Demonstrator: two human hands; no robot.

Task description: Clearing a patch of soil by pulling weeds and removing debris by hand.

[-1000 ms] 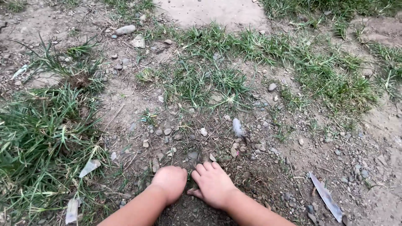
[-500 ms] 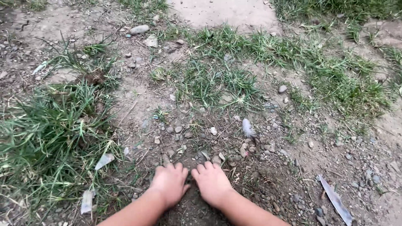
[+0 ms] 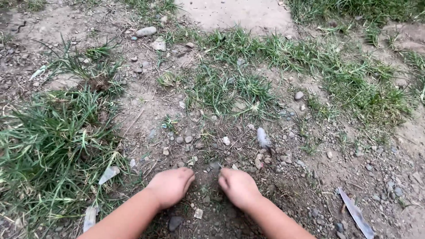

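Bare, stony soil is pressed by two hands low in the head view; the left hand [image 3: 170,186] and right hand [image 3: 237,186] are curled knuckles-up, fingers tucked under, so what each grip holds cannot be told; loose pebbles [image 3: 208,170] lie between and just ahead of them; the work appears barely begun. A pale feather [image 3: 263,138] lies beyond; a grass clump [image 3: 53,146] stands left.

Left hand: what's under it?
The left hand rests knuckles-up on bare dirt scattered with pebbles, fingers curled under. Whatever lies beneath the palm or inside the curled fingers is covered, so a held stone can't be ruled out.
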